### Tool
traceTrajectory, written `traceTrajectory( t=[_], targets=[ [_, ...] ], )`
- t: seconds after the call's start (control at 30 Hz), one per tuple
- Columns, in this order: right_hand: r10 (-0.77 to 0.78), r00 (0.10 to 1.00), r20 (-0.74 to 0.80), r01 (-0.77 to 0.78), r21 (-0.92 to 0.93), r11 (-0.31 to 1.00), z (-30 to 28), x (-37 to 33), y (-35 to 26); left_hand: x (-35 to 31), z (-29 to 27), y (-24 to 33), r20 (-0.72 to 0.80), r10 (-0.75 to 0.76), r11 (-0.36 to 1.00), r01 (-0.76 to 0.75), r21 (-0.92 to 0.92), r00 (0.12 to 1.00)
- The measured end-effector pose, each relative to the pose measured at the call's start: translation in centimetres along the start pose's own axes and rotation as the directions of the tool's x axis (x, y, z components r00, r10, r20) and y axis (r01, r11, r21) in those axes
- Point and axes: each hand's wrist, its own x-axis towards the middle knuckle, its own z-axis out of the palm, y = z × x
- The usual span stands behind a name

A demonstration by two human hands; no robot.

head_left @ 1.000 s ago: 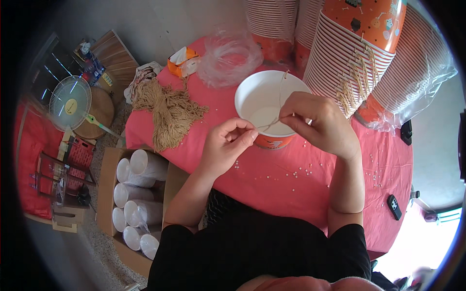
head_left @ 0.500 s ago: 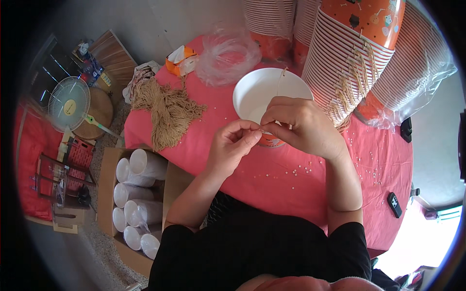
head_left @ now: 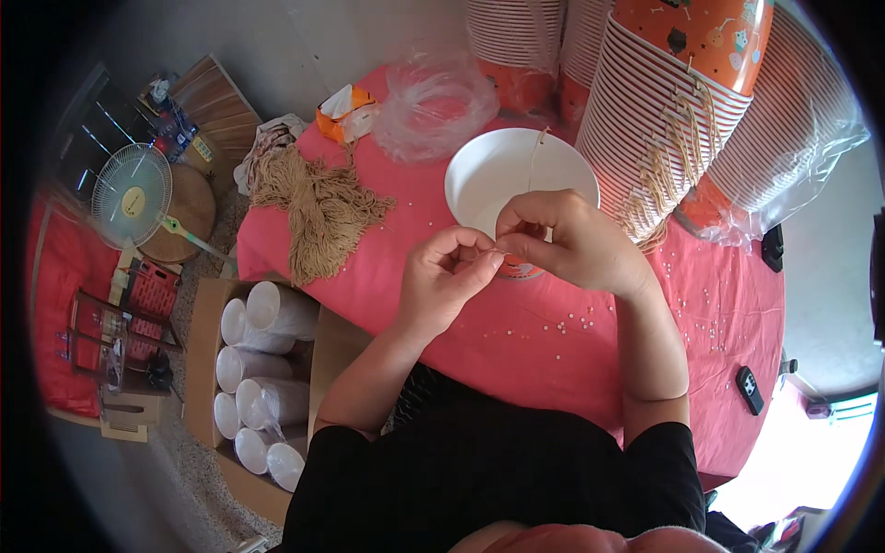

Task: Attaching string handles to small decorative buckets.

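A paper bucket (head_left: 475, 184), white inside and orange with a pattern outside, stands upright on the red-covered table. From a hole in its far rim a thin tan cord (head_left: 532, 166) runs across the opening toward my hands. At the near rim my left hand (head_left: 441, 284) is closed in a pinch of thumb and forefinger. My right hand (head_left: 576, 244) pinches right beside it, fingertips almost touching. Between them a short bit of cord shows, held by both hands; my fingers cover most of it and the near rim.
A bundle of tan cords (head_left: 323, 221) lies at the left. Tall stacked buckets (head_left: 636, 120) with cord handles rise at the right. Behind is a clear plastic bag (head_left: 433, 115). Small pale discs (head_left: 567, 323) and a black remote (head_left: 749, 391) lie on the table. A cardboard box (head_left: 205, 364) holds wrapped white cups (head_left: 272, 401).
My fingertips have shifted slightly, and the right hand has turned a little. Both hands keep their pinch at the bucket's near rim.
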Motion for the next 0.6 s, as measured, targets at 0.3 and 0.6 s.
traceTrajectory(
  t=[0.3,0.6],
  targets=[
    [0.021,0.998,0.056,-0.016,-0.09,0.996,0.1,-0.1,-0.4,0.0,0.5,-0.5,-0.023,0.385,0.856,-0.347,0.382,0.923],
    [0.076,0.994,0.083,-0.082,0.079,0.993,-0.1,-0.1,-0.1,0.0,0.4,-0.9,-0.03,0.439,0.865,-0.414,0.285,0.898]
  ],
)
